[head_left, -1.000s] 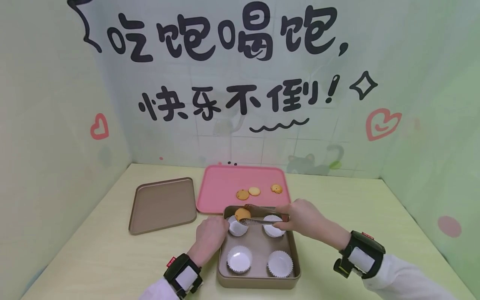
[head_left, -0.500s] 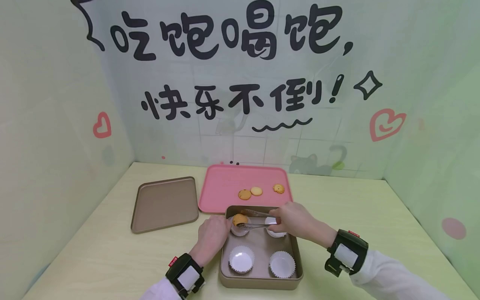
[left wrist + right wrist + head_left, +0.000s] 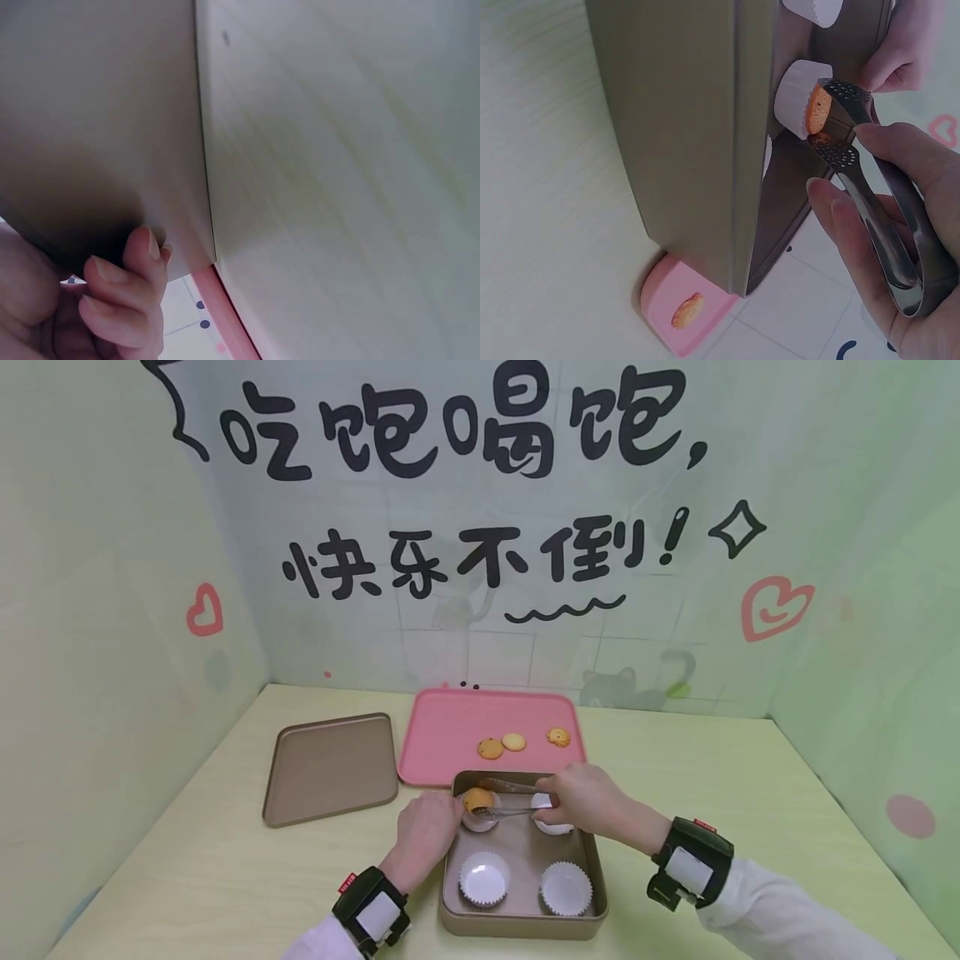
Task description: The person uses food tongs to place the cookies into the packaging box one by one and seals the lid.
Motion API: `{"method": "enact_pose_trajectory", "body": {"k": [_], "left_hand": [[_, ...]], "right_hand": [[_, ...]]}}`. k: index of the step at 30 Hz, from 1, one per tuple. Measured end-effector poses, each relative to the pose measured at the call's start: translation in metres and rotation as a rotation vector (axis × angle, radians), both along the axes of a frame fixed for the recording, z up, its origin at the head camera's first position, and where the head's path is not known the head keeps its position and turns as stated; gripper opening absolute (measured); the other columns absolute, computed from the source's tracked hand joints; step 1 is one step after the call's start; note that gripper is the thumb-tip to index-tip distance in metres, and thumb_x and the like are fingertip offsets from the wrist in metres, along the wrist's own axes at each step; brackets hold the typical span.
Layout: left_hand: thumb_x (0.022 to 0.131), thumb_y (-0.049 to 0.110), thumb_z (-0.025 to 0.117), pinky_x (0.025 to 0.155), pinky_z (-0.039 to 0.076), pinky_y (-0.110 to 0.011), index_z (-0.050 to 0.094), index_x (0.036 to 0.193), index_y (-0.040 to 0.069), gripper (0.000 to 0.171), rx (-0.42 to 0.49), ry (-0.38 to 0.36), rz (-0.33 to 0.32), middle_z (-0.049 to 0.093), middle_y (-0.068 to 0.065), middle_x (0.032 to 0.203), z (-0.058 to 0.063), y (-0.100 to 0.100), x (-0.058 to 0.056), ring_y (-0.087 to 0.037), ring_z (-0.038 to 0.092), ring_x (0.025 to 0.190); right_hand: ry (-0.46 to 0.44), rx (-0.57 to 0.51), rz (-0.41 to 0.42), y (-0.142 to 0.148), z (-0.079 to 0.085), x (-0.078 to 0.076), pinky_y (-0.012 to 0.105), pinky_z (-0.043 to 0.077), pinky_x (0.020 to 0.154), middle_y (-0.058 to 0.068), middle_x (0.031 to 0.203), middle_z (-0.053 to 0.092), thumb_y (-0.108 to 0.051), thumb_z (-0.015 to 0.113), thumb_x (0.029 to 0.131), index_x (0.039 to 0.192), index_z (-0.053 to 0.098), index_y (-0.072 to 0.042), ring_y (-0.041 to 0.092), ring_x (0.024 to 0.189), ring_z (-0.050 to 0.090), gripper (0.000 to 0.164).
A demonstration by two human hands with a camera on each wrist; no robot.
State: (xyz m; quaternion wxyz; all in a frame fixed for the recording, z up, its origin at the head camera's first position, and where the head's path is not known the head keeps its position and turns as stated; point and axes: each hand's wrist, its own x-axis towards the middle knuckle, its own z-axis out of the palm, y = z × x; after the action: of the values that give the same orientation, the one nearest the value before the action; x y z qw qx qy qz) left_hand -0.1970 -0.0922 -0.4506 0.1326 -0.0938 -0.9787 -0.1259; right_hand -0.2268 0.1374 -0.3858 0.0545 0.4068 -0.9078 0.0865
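Note:
My right hand [image 3: 588, 797] holds metal tongs [image 3: 877, 232] with perforated tips, reaching over the brown baking pan [image 3: 524, 928]. Between the tips, parted around it, a golden-brown cookie [image 3: 818, 111] sits at the mouth of the back-left white paper cup [image 3: 791, 94]. Whether both tips touch the cookie I cannot tell. Part of that cup is hidden behind cookie and tongs. My left hand [image 3: 422, 833] grips the pan's left wall near the back corner, its curled fingertips [image 3: 112, 271] against the outside. The back-right cup [image 3: 553, 820] is partly covered by the tongs and right hand.
Two more fluted paper cups, front left [image 3: 484, 879] and front right [image 3: 566, 888], stand in the pan. Behind it lies a pink tray [image 3: 450, 727] with a few cookies [image 3: 491, 748] on it. A flat brown tray [image 3: 330, 768] lies to the left. A printed backdrop [image 3: 420, 652] rises behind.
The right hand has moved slightly left and down with the tongs, bringing the cookie from above the back-left cup into its mouth. The left hand keeps its hold on the pan.

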Motion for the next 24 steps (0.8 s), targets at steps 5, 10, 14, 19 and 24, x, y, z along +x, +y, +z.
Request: {"method": "enact_pose_trajectory", "body": {"k": [5,10,14,19,24], "left_hand": [[0.089,0.009,0.06,0.038,0.042,-0.034,0.047,0.056,0.01,0.036,0.026,-0.012,-0.003,0.042,0.0,0.055,-0.0001,-0.0002,-0.0003,-0.017,0.051,0.05],[0.089,0.007,0.062,0.038,0.043,-0.034,0.051,0.059,0.011,0.032,-0.11,0.018,-0.05,0.043,0.001,0.056,0.0002,-0.0018,0.0006,-0.018,0.053,0.051],[0.09,0.009,0.062,0.038,0.043,-0.034,0.051,0.059,0.01,0.034,-0.135,0.047,-0.055,0.044,0.0,0.056,-0.0007,-0.0024,0.0011,-0.019,0.054,0.05],[0.091,0.011,0.061,0.037,0.043,-0.035,0.048,0.057,0.009,0.037,-0.063,0.048,-0.033,0.044,-0.001,0.054,-0.0012,-0.0018,0.0006,-0.02,0.055,0.049],[0.092,0.013,0.061,0.037,0.043,-0.035,0.048,0.056,0.01,0.039,-0.051,0.018,-0.011,0.043,-0.001,0.054,-0.0005,-0.001,-0.0003,-0.02,0.055,0.05]], "right_hand": [[0.016,0.01,-0.001,-0.0008,0.0004,0.0009,0.019,0.027,0.046,-0.012,0.052,0.039,-0.023,0.081,0.077,0.067,0.057,-0.013,0.003,0.047,0.034,0.027],[0.031,0.017,-0.009,-0.0015,0.0,0.0021,0.02,0.027,0.045,-0.012,0.051,0.039,-0.025,0.081,0.077,0.068,0.059,-0.012,0.003,0.047,0.034,0.026],[0.036,0.029,-0.011,-0.0019,-0.0009,0.0029,0.02,0.028,0.045,-0.011,0.051,0.039,-0.025,0.08,0.078,0.071,0.062,-0.011,0.004,0.047,0.034,0.024],[0.06,0.041,-0.008,-0.0025,-0.0024,0.0031,0.02,0.029,0.044,-0.011,0.051,0.039,-0.025,0.08,0.077,0.07,0.06,-0.012,0.004,0.046,0.035,0.025],[0.083,0.056,0.004,-0.0033,-0.0022,0.0038,0.02,0.03,0.044,-0.011,0.051,0.041,-0.026,0.081,0.076,0.069,0.059,-0.012,0.004,0.046,0.036,0.026]]}}
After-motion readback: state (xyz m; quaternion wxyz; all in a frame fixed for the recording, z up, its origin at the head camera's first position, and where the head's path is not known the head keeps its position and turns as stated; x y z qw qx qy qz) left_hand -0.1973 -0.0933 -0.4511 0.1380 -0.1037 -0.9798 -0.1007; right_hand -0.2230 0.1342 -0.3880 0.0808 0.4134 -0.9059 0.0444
